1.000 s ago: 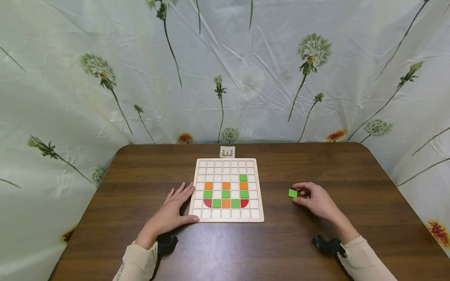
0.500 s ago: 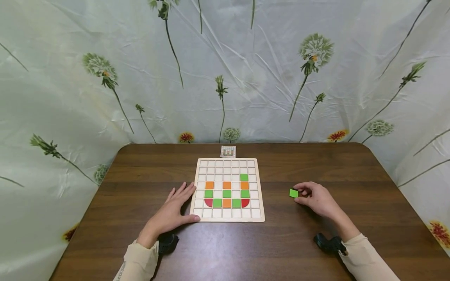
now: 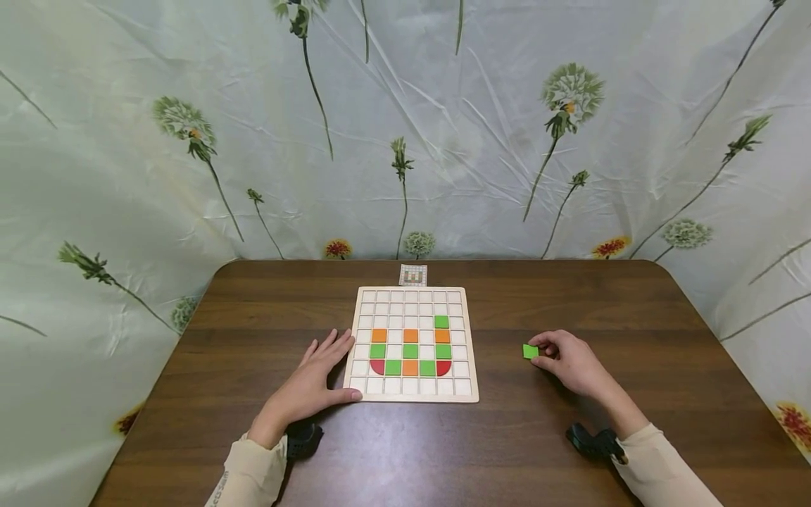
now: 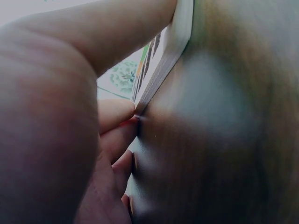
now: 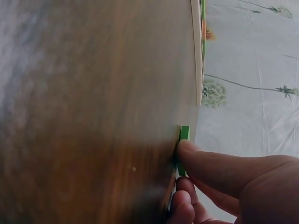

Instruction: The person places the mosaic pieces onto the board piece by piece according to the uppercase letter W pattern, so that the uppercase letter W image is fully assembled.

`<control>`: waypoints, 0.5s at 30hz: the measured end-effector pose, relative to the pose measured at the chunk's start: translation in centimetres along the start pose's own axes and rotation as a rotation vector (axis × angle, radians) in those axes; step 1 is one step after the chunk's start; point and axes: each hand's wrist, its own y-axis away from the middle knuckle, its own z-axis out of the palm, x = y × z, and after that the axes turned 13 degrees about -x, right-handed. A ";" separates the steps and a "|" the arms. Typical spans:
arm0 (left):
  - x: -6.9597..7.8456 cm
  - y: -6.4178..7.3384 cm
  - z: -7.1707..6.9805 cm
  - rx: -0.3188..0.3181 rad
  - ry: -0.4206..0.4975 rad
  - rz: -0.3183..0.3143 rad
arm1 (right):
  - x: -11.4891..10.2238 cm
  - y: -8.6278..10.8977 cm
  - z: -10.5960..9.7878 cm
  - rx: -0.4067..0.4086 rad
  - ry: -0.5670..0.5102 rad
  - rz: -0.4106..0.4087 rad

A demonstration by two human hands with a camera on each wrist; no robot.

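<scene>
A light wooden grid board (image 3: 412, 296) lies on the brown table. Orange, green and red tiles fill some of its cells; the red ones have a rounded corner. My left hand (image 3: 312, 384) lies along the board's left edge, thumb at the near left corner and fingers extended. In the left wrist view, the thumb and fingers touch the board's side (image 4: 161, 77). Right of the board, my right hand (image 3: 572, 359) pinches a green square tile (image 3: 529, 351) between thumb and fingers. The right wrist view shows this tile (image 5: 185, 133) edge-on, close to the tabletop, with the thumb against it.
A small card (image 3: 414, 275) with a printed grid pattern lies just beyond the board's far edge. The wooden table (image 3: 519, 451) has a flower-printed curtain (image 3: 469, 141) behind it and at both sides. Black straps with devices (image 3: 595, 442) sit at both wrists.
The green tile in my right hand has tipped a little and looks flatter to the table. The view has shifted slightly. My left hand keeps its place on the board.
</scene>
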 end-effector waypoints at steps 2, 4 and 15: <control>0.0 0.0 0.0 -0.002 -0.002 0.000 | -0.1 0.0 0.0 0.004 0.005 0.004; 0.0 -0.1 0.0 -0.003 0.000 0.000 | -0.2 0.0 0.0 0.014 0.014 -0.001; -0.3 -0.1 0.2 -0.005 -0.008 -0.008 | -1.5 -0.7 0.2 0.074 0.057 -0.074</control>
